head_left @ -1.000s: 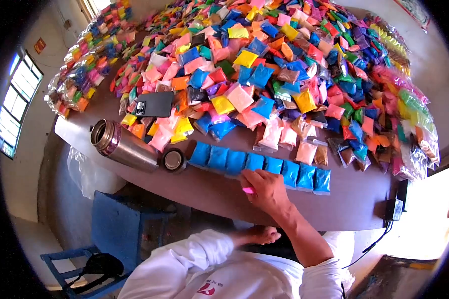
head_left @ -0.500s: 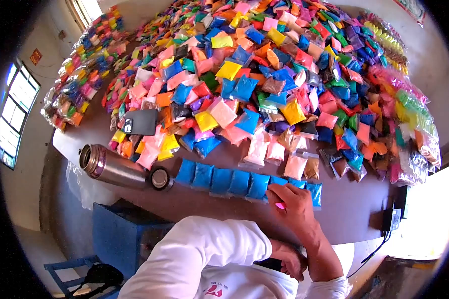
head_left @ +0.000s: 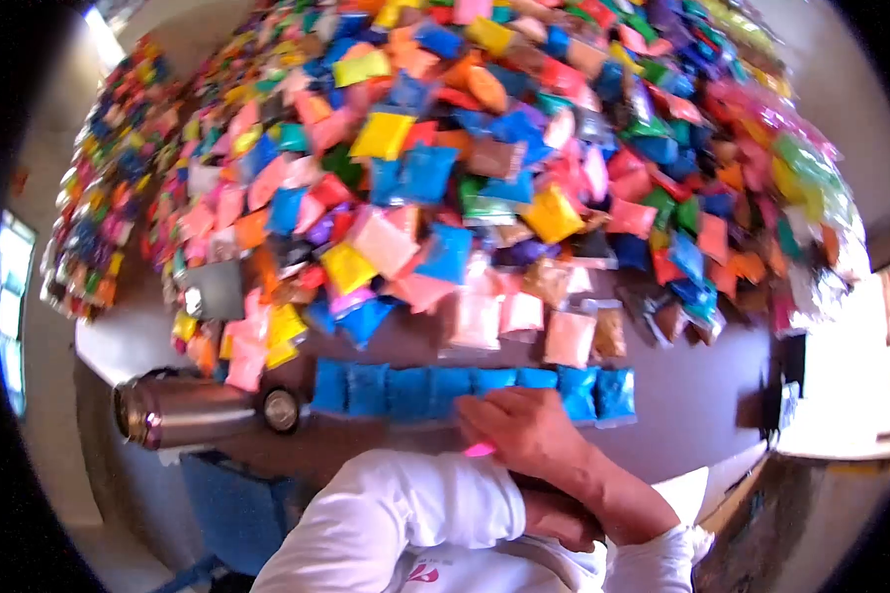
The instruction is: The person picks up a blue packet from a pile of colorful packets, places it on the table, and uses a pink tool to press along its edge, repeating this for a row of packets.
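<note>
A row of blue packets [head_left: 410, 393] lies side by side along the near part of the table. My right hand [head_left: 519, 427] is over the near edge of this row, its fingers curled round a small bright pink object [head_left: 480, 450]; its kind is hard to make out, since most of it is hidden in the hand. My left hand [head_left: 572, 524] rests low by my body, crossed beneath the right forearm. Its fingers are hidden there.
A large heap of colourful packets [head_left: 386, 135] covers the far table. At left, a steel thermos [head_left: 193, 410] lies on its side beside its round cap [head_left: 281, 409]. A dark phone-like slab [head_left: 215, 290] rests against the heap. A blue stool-like piece [head_left: 232, 509] stands below.
My right hand has moved left along the blue row with the pink object in it. The camera view has shifted and is blurred. My left hand's fingers have gone out of sight.
</note>
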Demonstrator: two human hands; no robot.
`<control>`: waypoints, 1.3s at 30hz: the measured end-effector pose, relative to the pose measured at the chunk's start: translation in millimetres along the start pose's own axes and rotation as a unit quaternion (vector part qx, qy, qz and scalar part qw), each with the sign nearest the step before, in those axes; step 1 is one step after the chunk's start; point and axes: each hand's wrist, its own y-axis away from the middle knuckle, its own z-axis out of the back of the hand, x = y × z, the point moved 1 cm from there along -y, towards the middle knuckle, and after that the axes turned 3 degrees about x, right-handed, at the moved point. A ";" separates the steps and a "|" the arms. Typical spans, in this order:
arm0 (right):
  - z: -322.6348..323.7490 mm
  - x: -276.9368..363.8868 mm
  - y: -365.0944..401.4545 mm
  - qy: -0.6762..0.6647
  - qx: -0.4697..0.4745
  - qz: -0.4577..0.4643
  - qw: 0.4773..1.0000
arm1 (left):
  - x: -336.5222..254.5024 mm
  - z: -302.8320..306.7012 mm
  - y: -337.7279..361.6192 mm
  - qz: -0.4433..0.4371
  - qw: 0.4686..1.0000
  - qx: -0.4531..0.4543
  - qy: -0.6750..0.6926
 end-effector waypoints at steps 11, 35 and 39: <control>71.8 -45.0 -18.4 0.124 -0.094 -0.088 0.984 | -2.9 -0.9 -16.6 -0.007 0.997 0.062 -0.043; 125.9 -173.5 -37.0 0.307 -0.179 -0.171 0.919 | -5.0 4.7 -25.9 -0.002 0.996 0.087 -0.031; 141.1 -192.6 -36.6 0.313 -0.186 -0.208 0.908 | -5.6 3.7 -25.2 -0.004 0.996 0.082 -0.028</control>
